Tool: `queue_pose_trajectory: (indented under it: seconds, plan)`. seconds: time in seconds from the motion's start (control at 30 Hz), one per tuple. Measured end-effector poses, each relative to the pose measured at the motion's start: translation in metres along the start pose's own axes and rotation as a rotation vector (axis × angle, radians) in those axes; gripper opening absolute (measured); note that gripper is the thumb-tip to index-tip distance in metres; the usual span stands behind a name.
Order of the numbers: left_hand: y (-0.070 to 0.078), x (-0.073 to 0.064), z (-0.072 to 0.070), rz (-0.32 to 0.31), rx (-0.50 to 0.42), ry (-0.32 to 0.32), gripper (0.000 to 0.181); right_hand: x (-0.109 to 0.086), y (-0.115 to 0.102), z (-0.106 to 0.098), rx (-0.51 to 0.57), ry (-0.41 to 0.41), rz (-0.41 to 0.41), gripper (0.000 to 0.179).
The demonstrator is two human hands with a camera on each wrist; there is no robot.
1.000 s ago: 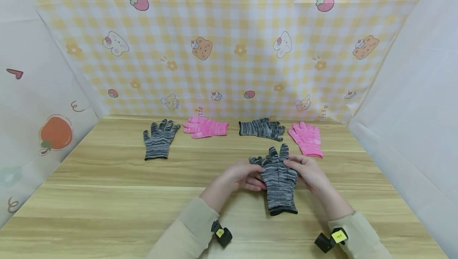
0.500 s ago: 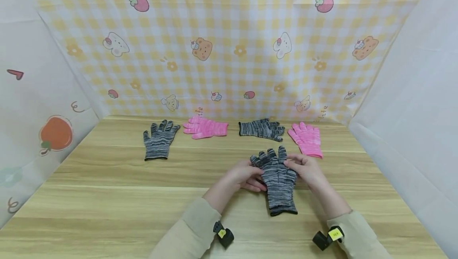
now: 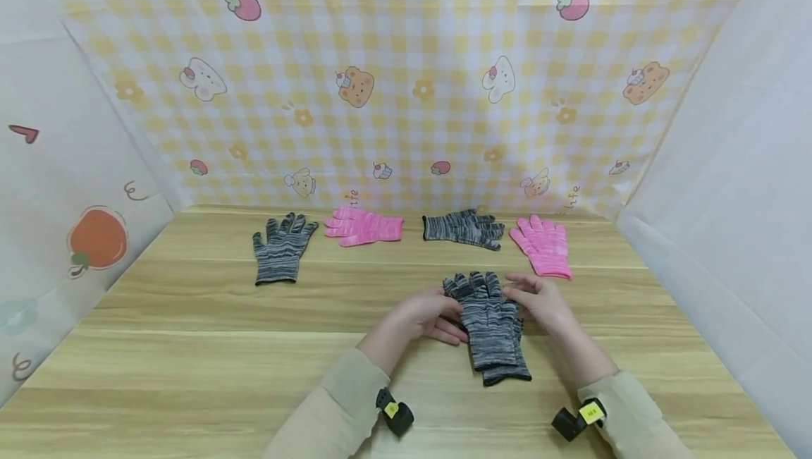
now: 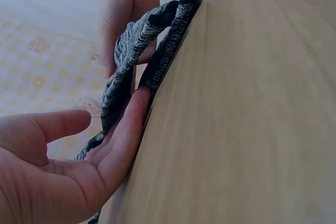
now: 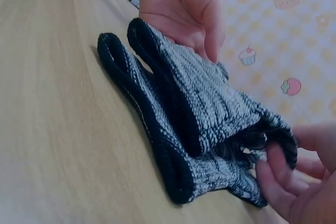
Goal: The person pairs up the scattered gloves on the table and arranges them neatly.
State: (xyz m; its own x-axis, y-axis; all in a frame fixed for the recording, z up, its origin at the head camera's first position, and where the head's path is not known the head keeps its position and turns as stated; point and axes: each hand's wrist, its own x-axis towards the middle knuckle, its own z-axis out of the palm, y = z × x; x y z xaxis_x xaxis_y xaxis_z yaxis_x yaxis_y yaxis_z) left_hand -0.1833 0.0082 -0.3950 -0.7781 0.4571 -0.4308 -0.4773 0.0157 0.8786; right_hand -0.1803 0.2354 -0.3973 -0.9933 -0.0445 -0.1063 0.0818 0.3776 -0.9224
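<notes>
Two grey-and-black striped knit gloves lie one over the other in front of the person, cuffs toward the person. The upper glove (image 3: 491, 332) sits left of the lower glove (image 3: 510, 374), whose dark cuff shows beneath it. My left hand (image 3: 428, 314) is at their left side. In the left wrist view its straight fingers (image 4: 118, 150) reach under the raised upper glove, with the thumb apart. My right hand (image 3: 539, 304) pinches the upper glove's right edge near its fingers, with some fingertips (image 5: 278, 166) tucked beneath. Parts of both hands' fingers are hidden by the fabric.
Along the back of the wooden table (image 3: 190, 374) lie a grey striped glove (image 3: 282, 251), a pink glove (image 3: 364, 226), another grey glove (image 3: 463, 228) and another pink glove (image 3: 544, 246). A yellow checked cloth (image 3: 406, 120) hangs behind; white cloth walls stand at both sides.
The upper glove has shifted left and toward the person, its fingertips coming lower in the head view. More of the lower glove's cuff and right side shows. Both hands have moved only slightly.
</notes>
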Motion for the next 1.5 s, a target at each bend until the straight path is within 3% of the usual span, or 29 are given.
queue_pose_trajectory:
  seconds: [0.33, 0.47, 0.67, 0.97, 1.3, 1.5]
  plan:
    - [0.004, 0.000, -0.005, -0.018, -0.032, -0.024, 0.080, -0.016, -0.009, 0.000, 0.095, -0.008, 0.072, 0.066]
    - [0.005, 0.000, -0.008, -0.015, -0.020, -0.034, 0.080, -0.019, -0.009, 0.000, 0.113, -0.059, 0.115, 0.068]
    - [0.006, 0.001, -0.012, 0.009, 0.021, -0.058, 0.076, -0.024, -0.005, 0.000, 0.087, -0.174, 0.169, 0.051]
    - [0.008, 0.001, -0.017, -0.002, 0.038, -0.074, 0.073, -0.032, 0.000, -0.005, 0.009, -0.389, 0.098, 0.022]
    - [0.010, 0.001, -0.017, -0.008, 0.042, -0.076, 0.073, -0.036, -0.002, -0.011, 0.047, -0.465, 0.049, 0.017]
    - [0.012, 0.000, -0.019, 0.002, 0.063, -0.078, 0.073, -0.035, 0.003, -0.012, 0.019, -0.465, 0.055, 0.018]
